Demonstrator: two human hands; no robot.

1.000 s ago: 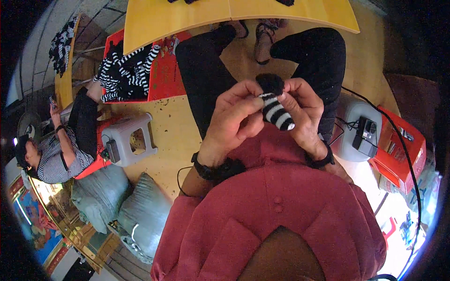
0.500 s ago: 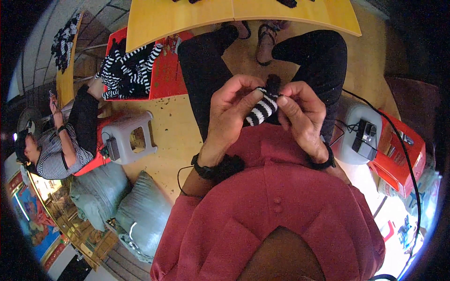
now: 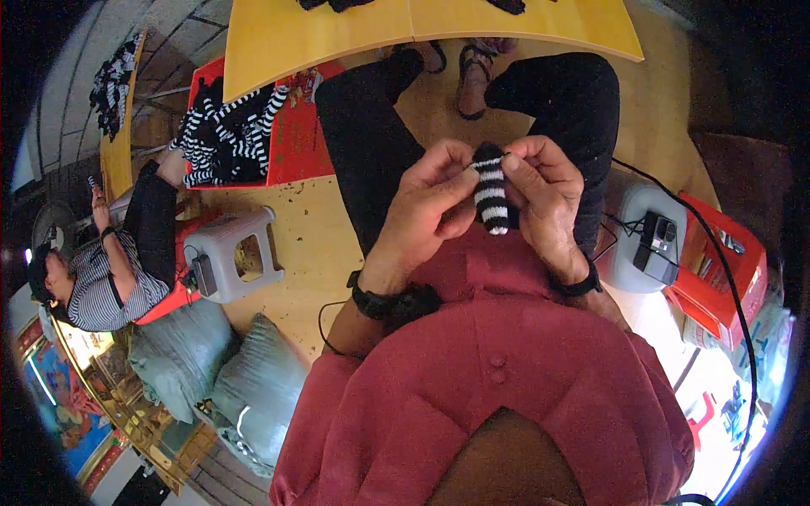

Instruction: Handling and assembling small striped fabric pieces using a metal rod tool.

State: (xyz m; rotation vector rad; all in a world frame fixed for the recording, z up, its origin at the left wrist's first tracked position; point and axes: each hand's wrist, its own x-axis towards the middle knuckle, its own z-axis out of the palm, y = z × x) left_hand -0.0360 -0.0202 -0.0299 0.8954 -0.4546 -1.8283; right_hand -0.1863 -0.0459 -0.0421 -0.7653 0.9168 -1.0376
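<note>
Over my lap, a small black-and-white striped knitted tube [image 3: 491,198] hangs between my hands, its dark end up and its white tip down. My left hand [image 3: 426,202] pinches its upper left edge between thumb and fingers. On the opposite edge, the thumb and fingertips of my right hand [image 3: 547,194] grip the same end. Parts of the fingertips are hidden behind the knit. Each wrist wears a dark band.
A yellow table [image 3: 506,32] with dark knit pieces spans the top. To its left, a red box [image 3: 299,143] holds striped knits [image 3: 228,139]. A person [image 3: 110,287] sits far left by a grey stool [image 3: 232,253]. A black cable [image 3: 717,253] runs down the right.
The knitted tube has turned from a slant to nearly upright. My left hand has shifted slightly right, and both hands keep hold of the upper end.
</note>
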